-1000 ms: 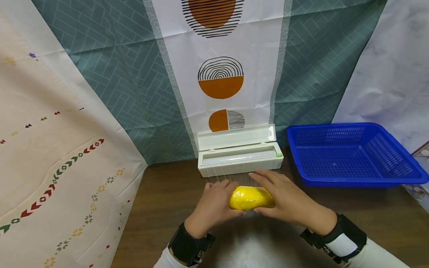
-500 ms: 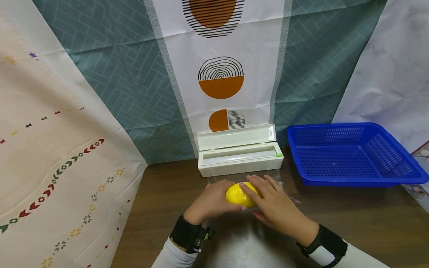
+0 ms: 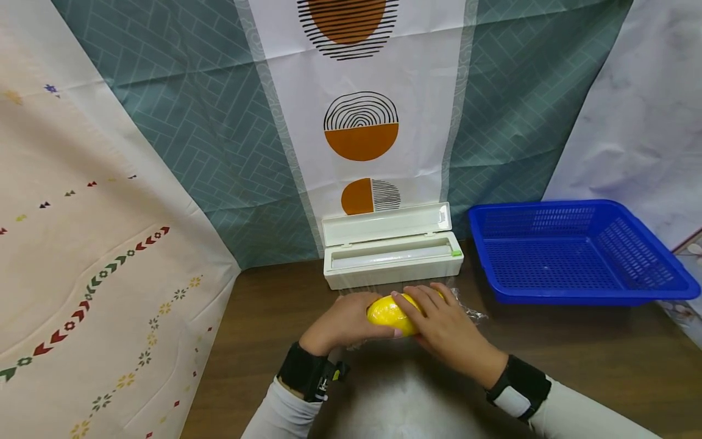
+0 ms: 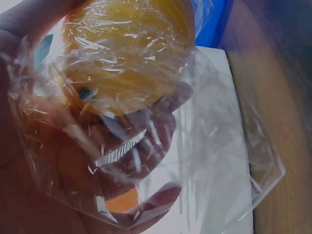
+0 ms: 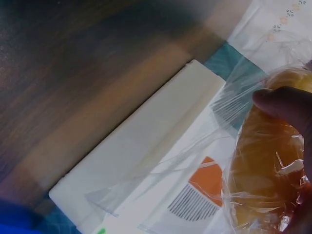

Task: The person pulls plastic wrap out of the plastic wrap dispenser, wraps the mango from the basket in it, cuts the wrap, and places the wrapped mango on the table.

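A smooth, rounded yellow thing, fruit-like in shape, is held between both hands above the table. Glossy cling film covers it in the left wrist view, with loose folds hanging over the palm; a small dark spot shows through near its end. My left hand grips the left end, thumb toward me and fingers behind. Across the top and right side lie the fingers of my right hand. In the right wrist view, that hand's thumb presses the film. Crinkled film sticks out past the right fingers.
Just beyond the hands stands a white cling film dispenser, its lid up and a film roll inside. A blue perforated basket is at the right. Patterned cloth hangs behind the wooden table.
The yellow thing has shifted slightly left and turned in the hands. My right hand has moved left and now lies over its top. Loose film has appeared to the right.
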`<state>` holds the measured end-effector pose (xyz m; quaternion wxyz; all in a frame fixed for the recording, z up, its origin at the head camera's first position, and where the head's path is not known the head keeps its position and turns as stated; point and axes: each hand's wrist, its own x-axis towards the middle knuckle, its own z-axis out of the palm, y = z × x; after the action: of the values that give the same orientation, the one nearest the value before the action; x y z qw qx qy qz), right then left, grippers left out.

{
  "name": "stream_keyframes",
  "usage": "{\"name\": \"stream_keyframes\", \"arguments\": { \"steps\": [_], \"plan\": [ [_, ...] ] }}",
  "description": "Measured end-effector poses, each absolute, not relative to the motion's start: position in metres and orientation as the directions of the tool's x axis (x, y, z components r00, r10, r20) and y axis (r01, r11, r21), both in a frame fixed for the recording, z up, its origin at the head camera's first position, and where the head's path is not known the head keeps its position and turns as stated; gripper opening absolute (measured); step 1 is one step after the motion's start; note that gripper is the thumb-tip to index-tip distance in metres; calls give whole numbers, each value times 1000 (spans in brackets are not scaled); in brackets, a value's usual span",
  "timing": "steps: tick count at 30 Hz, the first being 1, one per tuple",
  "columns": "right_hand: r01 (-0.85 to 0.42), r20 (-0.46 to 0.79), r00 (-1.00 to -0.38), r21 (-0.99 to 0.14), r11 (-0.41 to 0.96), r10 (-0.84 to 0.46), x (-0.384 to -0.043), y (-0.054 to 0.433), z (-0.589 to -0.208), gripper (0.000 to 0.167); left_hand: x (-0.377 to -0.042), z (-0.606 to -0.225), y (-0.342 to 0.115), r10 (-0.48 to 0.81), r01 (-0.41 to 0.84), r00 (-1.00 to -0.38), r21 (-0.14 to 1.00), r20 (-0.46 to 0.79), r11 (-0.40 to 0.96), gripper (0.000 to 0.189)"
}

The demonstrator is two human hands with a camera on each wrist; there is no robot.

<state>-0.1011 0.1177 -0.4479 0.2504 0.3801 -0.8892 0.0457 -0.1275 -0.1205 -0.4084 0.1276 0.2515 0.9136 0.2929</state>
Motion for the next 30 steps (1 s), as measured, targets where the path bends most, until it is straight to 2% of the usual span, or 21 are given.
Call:
{"name": "stream_keyframes", "arguments": {
  "steps": [2, 6, 9, 12, 15, 19, 22, 30],
  "plan": [
    [-707, 485, -574, 111, 698, -660, -103, 118, -447, 102, -127, -407, -120, 528, 385, -844, 579, -94, 718, 54],
    [-727, 490, -563, 89, 681, -665, -107, 117, -446, 100, -122, -405, -117, 468, 358, -878, 515, -97, 779, 81],
    [-732, 472, -576, 64, 678, -667, -111, 117, -447, 100, -115, -407, -113, 418, 369, -908, 428, -21, 825, 99],
    [-733, 447, -598, 29, 679, -665, -117, 117, -451, 98, -107, -411, -106, 406, 422, -906, 313, 119, 851, 100],
    [-729, 414, -627, -13, 684, -660, -123, 117, -453, 96, -98, -417, -98, 423, 466, -877, 186, 230, 865, 100],
    [-712, 352, -676, -84, 697, -648, -130, 119, -450, 96, -91, -427, -89, 447, 482, -849, 66, 282, 874, 100],
    [-703, 319, -698, -134, 699, -641, -134, 120, -446, 94, -90, -433, -85, 439, 469, -848, 35, 297, 883, 98],
    [-714, 291, -696, -186, 675, -657, -140, 119, -434, 86, -101, -449, -82, 417, 445, -829, -13, 374, 896, 95]
  ]
}}
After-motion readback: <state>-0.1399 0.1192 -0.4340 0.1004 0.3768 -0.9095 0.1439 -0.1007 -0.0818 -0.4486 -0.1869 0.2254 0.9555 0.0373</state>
